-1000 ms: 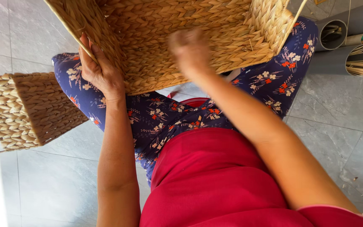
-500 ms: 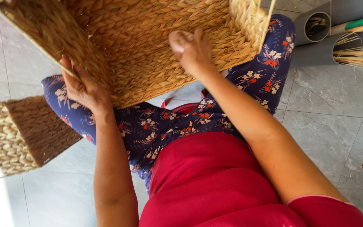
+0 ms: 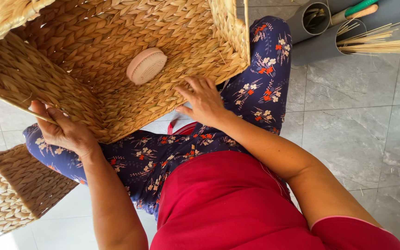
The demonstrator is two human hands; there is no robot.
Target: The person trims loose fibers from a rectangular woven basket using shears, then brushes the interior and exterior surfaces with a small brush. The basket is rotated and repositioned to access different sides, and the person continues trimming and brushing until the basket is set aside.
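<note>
a big woven basket (image 3: 116, 60) rests on the person's lap, tipped so its inside shows. a round pink disc (image 3: 146, 65) lies inside it. the left hand (image 3: 63, 132) grips the basket's near left edge. the right hand (image 3: 204, 99) rests open on its near wall. another basket (image 3: 10, 190) sits on the floor at the left. grey tubes (image 3: 315, 21) with straws (image 3: 385, 44) lie at the far right.

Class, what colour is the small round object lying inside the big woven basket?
Pale pink: the round object in the woven basket, seen best in the head view.
</note>
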